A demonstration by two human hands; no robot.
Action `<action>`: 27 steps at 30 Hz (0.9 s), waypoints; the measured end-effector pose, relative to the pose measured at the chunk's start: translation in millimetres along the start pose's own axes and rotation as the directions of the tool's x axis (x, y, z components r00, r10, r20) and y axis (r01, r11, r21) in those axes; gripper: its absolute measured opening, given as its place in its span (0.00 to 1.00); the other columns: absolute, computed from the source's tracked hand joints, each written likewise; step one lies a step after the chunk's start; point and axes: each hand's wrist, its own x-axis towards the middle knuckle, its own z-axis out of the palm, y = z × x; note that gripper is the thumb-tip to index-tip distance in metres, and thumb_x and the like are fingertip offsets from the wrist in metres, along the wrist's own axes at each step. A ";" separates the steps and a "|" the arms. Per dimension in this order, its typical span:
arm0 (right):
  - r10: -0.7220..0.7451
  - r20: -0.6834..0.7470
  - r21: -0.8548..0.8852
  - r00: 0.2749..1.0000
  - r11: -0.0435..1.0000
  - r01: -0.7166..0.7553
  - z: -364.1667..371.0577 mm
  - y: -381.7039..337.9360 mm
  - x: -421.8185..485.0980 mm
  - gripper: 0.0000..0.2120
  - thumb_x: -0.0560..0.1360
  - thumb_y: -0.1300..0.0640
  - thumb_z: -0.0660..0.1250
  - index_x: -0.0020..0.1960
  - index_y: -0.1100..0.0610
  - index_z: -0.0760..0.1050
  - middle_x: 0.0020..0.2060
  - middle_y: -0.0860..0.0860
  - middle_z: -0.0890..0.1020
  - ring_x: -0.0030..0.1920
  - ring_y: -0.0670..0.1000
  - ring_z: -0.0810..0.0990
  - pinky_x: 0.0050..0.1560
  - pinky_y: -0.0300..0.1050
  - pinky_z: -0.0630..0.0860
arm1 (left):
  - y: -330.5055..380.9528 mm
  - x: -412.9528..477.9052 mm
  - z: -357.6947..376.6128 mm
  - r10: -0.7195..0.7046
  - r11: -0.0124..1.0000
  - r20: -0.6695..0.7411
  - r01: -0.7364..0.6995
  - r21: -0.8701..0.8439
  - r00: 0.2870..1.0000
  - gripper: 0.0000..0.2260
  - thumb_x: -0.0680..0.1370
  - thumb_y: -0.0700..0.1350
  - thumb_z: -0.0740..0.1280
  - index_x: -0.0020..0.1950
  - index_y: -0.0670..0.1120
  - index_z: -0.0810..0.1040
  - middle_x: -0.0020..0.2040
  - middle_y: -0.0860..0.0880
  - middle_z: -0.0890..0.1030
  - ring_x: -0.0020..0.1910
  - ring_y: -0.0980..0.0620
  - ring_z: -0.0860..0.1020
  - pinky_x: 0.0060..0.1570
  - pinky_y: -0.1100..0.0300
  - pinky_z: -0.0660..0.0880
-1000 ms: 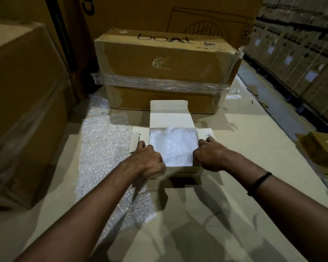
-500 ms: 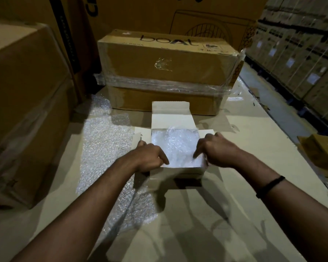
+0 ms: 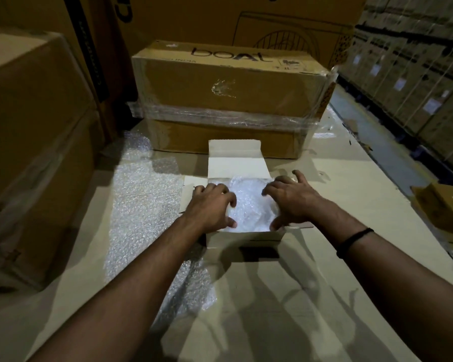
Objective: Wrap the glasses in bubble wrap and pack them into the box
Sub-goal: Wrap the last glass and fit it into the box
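Bubble-wrapped bundle (image 3: 249,205) in open box (image 3: 246,237), directly under left hand (image 3: 209,207) and right hand (image 3: 293,199) alike; fingers (image 3: 268,190) splayed, pressing, gripping nothing.

Small box (image 3: 236,163): matt white card. Bubble wrap (image 3: 249,205) inside: clear glossy plastic, dimpled. Large carton (image 3: 228,82): brown corrugated cardboard, banded with shiny film. Work surface (image 3: 311,296): matt cardboard.

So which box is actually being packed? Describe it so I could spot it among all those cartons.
Find the big brown carton banded with clear tape straight ahead. Just in front of it sits a small box, beneath the left hand and right hand. Unlike the brown cartons around, it is white, its lid flap is open, and bubble wrap fills it.
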 end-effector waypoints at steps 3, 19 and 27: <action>0.003 0.149 0.000 0.989 1.000 -0.003 3.8 -5.4 12.4 0.50 0.69 0.33 0.69 0.79 0.52 0.47 0.79 0.50 0.53 0.79 0.54 0.46 0.73 0.68 0.38 | -2.1 6.9 9.5 -0.026 0.991 0.081 0.015 0.132 0.996 0.38 0.69 0.61 0.73 0.74 0.56 0.61 0.77 0.49 0.60 0.74 0.46 0.61 0.69 0.44 0.55; -0.036 0.118 -0.111 0.992 0.993 0.049 3.1 -5.0 41.2 0.56 0.63 0.35 0.74 0.78 0.57 0.50 0.76 0.55 0.58 0.74 0.58 0.57 0.71 0.66 0.54 | 6.1 51.9 2.4 -0.115 0.961 0.319 0.024 0.277 0.941 0.50 0.63 0.61 0.76 0.78 0.54 0.53 0.76 0.44 0.61 0.73 0.41 0.60 0.69 0.42 0.55; 0.034 0.092 -0.011 0.995 0.999 -0.034 -9.7 6.0 30.9 0.60 0.57 0.29 0.73 0.78 0.52 0.51 0.76 0.51 0.62 0.75 0.58 0.56 0.72 0.60 0.51 | -2.0 34.4 -10.5 -0.063 0.991 0.237 0.032 0.133 0.970 0.53 0.63 0.62 0.77 0.79 0.54 0.50 0.79 0.47 0.55 0.76 0.41 0.54 0.72 0.39 0.49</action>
